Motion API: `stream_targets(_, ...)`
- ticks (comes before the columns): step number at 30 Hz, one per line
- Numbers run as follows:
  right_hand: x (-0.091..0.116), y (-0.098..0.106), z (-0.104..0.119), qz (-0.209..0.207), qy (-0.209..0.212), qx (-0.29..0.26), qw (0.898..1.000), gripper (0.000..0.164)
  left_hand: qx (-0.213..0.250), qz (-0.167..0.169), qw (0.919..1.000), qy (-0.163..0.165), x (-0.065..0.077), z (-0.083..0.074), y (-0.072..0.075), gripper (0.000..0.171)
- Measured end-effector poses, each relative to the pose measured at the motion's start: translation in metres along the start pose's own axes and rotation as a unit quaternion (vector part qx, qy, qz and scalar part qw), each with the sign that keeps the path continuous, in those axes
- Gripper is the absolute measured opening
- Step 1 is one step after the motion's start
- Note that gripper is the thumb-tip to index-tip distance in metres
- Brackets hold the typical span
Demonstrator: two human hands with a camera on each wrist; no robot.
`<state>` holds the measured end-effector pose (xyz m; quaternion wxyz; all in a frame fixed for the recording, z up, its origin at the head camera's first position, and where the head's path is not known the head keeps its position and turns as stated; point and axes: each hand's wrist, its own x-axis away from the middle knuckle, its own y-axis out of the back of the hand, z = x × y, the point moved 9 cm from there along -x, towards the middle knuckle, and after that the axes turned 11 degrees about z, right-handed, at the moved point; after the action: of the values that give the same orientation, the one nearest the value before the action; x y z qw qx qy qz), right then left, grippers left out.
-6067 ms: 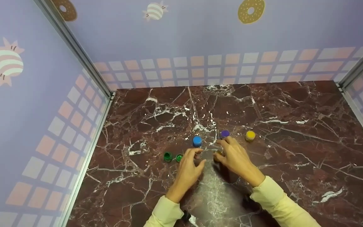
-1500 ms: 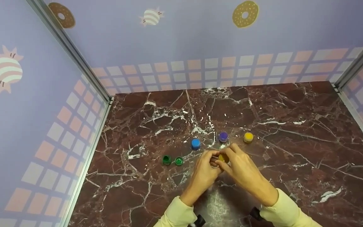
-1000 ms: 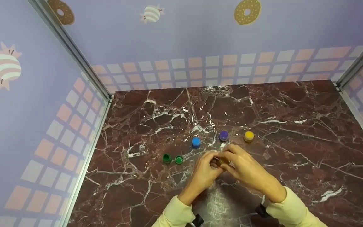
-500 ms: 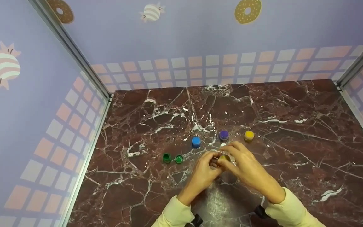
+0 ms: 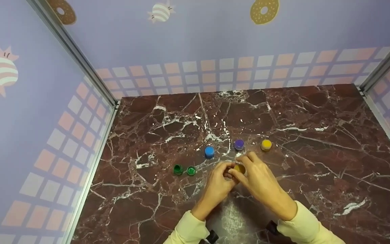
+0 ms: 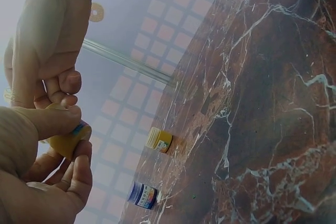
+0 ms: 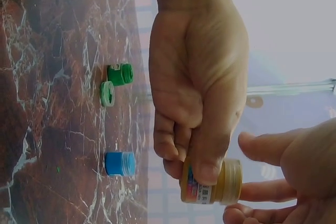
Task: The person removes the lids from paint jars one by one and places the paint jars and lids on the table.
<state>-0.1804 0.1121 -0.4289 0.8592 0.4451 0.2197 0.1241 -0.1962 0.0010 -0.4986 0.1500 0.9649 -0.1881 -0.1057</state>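
Note:
My left hand point(image 5: 219, 181) holds a small ochre-yellow paint jar point(image 5: 239, 168), its thumb pressed along the label in both wrist views. The jar stands upright, with its ridged lid point(image 7: 232, 182) on top. Over the lid, the right hand point(image 5: 261, 179) spreads its thumb and fingers around the rim. In the right wrist view the right thumb point(image 7: 254, 144) is slightly apart from the lid, while a forefinger point(image 7: 270, 191) lies right at its side. The head view partly hides the jar behind the fingers.
Ahead stand closed paint jars: blue point(image 5: 209, 152), purple point(image 5: 239, 144) and yellow point(image 5: 266, 145). An uncapped green jar point(image 5: 178, 169) and its lid point(image 5: 191, 170) lie to the left. Patterned walls point(image 5: 229, 34) border the marble-look tabletop point(image 5: 317, 152).
Earlier the hands were apart, with the right hand at the ochre jar. They have since come together around it. In the last second the right fingers shifted about the lid.

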Motion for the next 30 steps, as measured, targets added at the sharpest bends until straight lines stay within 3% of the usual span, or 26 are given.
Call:
stream_targets(12,-0.002,0.001,0.001,0.009,0.002,-0.005,1.000,0.018,0.004,-0.006,0.9999,-0.009,-0.002,-0.003,-0.003,0.037)
stream_targets(22,-0.009,0.011,0.011,0.021,0.054,0.022,0.998,0.018,0.002,-0.015,0.9997,-0.017,-0.006,-0.011,0.001,0.037)
stream_targets(30,-0.010,0.012,0.009,0.068,0.095,0.004,0.993,0.018,0.043,-0.001,0.9990,-0.014,-0.008,-0.008,-0.001,0.035)
